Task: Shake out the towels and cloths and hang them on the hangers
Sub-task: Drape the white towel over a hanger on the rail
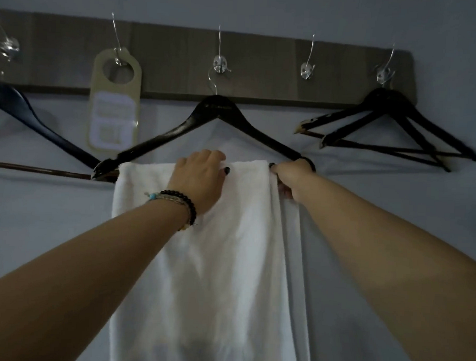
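A white towel (pixel 222 261) hangs folded over the lower bar of a black wooden hanger (pixel 218 108), which hangs from the middle hook of the wall rack. My left hand (pixel 199 176), with bead bracelets on its wrist, lies on the towel's top fold, fingers curled over the bar. At the towel's right edge my right hand (pixel 291 177) grips the hanger's right end together with the cloth. The hanger bar under the towel is hidden.
A dark wooden hook rail (pixel 264 50) with several metal hooks runs across the grey wall. A black hanger (pixel 21 113) hangs at the left, two black hangers (pixel 392 124) at the right. A beige door tag (pixel 115 101) hangs on the second hook.
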Motion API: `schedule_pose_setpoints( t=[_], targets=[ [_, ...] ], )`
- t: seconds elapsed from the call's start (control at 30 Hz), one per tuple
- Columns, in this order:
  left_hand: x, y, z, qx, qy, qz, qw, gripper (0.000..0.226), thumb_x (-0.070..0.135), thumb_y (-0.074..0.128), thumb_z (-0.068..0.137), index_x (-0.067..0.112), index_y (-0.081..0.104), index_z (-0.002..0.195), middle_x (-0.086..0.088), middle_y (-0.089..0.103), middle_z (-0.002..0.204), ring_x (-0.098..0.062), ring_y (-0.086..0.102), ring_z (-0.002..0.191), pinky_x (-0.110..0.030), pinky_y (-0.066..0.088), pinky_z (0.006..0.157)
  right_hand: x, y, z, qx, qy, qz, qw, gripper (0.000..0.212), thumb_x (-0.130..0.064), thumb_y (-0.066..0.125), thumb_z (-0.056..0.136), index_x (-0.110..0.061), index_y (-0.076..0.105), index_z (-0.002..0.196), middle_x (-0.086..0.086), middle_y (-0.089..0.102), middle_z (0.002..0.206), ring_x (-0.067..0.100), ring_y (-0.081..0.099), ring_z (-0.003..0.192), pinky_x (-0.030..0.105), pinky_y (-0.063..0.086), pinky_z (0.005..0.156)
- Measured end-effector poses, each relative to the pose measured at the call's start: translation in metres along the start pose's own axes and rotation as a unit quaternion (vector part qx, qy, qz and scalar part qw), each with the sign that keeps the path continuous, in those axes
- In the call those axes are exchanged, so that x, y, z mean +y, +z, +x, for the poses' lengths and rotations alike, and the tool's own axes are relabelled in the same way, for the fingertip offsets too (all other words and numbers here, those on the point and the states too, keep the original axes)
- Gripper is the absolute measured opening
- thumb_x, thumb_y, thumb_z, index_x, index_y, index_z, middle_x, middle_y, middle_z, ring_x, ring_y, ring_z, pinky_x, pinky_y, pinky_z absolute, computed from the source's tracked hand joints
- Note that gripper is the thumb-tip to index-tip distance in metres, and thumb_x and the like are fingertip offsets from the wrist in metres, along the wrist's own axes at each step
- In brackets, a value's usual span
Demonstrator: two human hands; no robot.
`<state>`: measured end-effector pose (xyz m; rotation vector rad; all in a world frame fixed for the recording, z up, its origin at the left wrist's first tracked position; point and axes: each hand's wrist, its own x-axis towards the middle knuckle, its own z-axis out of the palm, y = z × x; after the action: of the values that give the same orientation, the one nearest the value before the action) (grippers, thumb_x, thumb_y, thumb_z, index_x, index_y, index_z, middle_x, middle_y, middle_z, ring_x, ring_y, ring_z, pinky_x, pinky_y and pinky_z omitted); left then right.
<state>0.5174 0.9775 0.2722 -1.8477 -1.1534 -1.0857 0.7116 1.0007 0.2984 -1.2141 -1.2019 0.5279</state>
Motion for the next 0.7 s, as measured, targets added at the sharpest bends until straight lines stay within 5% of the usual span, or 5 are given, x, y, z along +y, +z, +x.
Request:
schedule_pose_setpoints(
  t=[0.07, 0.2, 0.47, 0.6, 0.7],
  targets=[
    [-0.002, 0.009, 0.01, -0.026, -0.002, 0.04, 0.999, 0.041, 0.036, 0.03, 0.102, 0.021, 0.041, 0.138, -0.003, 0.052, 0.134, -0.026, 0.048, 0.12, -0.041, 0.033, 0.1, 0.0, 0.0, 0.001, -0.006, 0.005, 0.028, 1.0, 0.02, -0.017, 0.058, 0.093, -0.007, 0.055, 0.11, 0.009, 0.056, 0.074, 0.018, 0.047, 0.054, 0.019, 0.036, 0.036],
    [-0.005, 0.02, 0.02, -0.046, -0.007, 0.091, 0.995, 0.041, 0.041, 0.023, 0.103, 0.029, 0.047, 0.133, -0.001, 0.056, 0.12, -0.024, 0.049, 0.112, -0.039, 0.033, 0.096, -0.001, -0.005, 0.012, 0.014, -0.068, -0.005, 0.998, 0.025, -0.018, 0.059, 0.091, -0.003, 0.061, 0.111, 0.012, 0.062, 0.09, 0.019, 0.054, 0.065, 0.024, 0.041, 0.048],
    [-0.004, 0.028, 0.022, -0.026, -0.016, 0.042, 0.999, 0.038, 0.044, 0.025, 0.102, 0.032, 0.049, 0.129, 0.0, 0.056, 0.115, -0.024, 0.047, 0.112, -0.039, 0.028, 0.094, 0.0, -0.04, 0.023, 0.099, -0.1, 0.03, 0.99, 0.03, -0.018, 0.061, 0.087, -0.001, 0.063, 0.111, 0.012, 0.066, 0.088, 0.018, 0.057, 0.058, 0.024, 0.044, 0.046],
    [0.003, 0.029, 0.023, -0.028, -0.022, 0.029, 0.999, 0.037, 0.042, 0.027, 0.102, 0.028, 0.049, 0.128, -0.003, 0.055, 0.117, -0.026, 0.047, 0.113, -0.04, 0.029, 0.095, 0.011, -0.039, 0.02, 0.141, -0.128, 0.01, 0.982, 0.01, -0.018, 0.059, 0.088, -0.012, 0.055, 0.08, 0.01, 0.062, 0.084, 0.022, 0.057, 0.073, 0.034, 0.052, 0.069],
    [0.002, 0.023, 0.018, -0.004, -0.006, -0.027, 1.0, 0.033, 0.037, 0.033, 0.102, 0.022, 0.052, 0.124, -0.005, 0.055, 0.116, -0.028, 0.051, 0.109, -0.041, 0.032, 0.095, 0.017, -0.042, 0.016, 0.141, -0.168, -0.042, 0.975, 0.03, -0.019, 0.058, 0.091, -0.015, 0.048, 0.062, 0.001, 0.053, 0.069, 0.019, 0.054, 0.072, 0.029, 0.047, 0.07]
  ],
)
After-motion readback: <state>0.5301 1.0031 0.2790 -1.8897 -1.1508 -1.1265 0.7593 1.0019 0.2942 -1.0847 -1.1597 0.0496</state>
